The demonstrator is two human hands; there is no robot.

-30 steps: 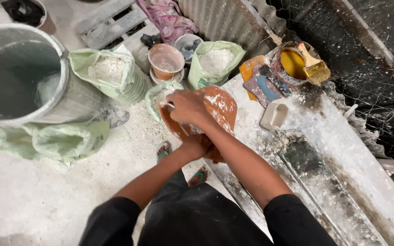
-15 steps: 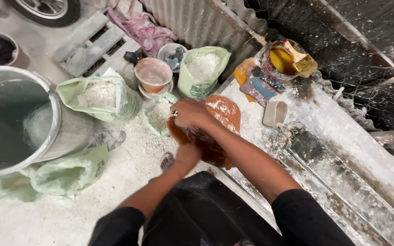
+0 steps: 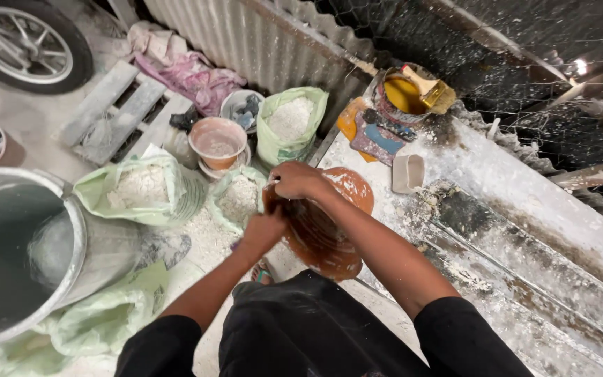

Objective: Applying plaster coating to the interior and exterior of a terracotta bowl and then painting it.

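You've got both hands on that floppy orange-brown mould [image 3: 322,230] at the near edge of the white-crusted surface [image 3: 525,195], half hanging over it toward your lap. Your right hand [image 3: 300,180] is clamped over the top rim, fingers curled in, and your left hand [image 3: 263,230] grips the left side from below, so the two are close together, pinching the same edge.

Looks to me like you're mid-way through working the rubbery skin, flexing or peeling it by that rim. The inside isn't visible from here, so I can't tell if there's anything in it.

If you keep going, I'd say the next pull wants a slow, even tug with the lower hand bracing it, because that thin edge seems like it could tear or flip.

Around you: green bags of white powder [image 3: 291,122] and [image 3: 144,188] on the floor, a small pinkish bucket [image 3: 218,143] between them, a big metal drum [image 3: 29,244] to your left, a yellow paint tub with a brush [image 3: 410,91] and a little white tray [image 3: 407,173] up on the surface.
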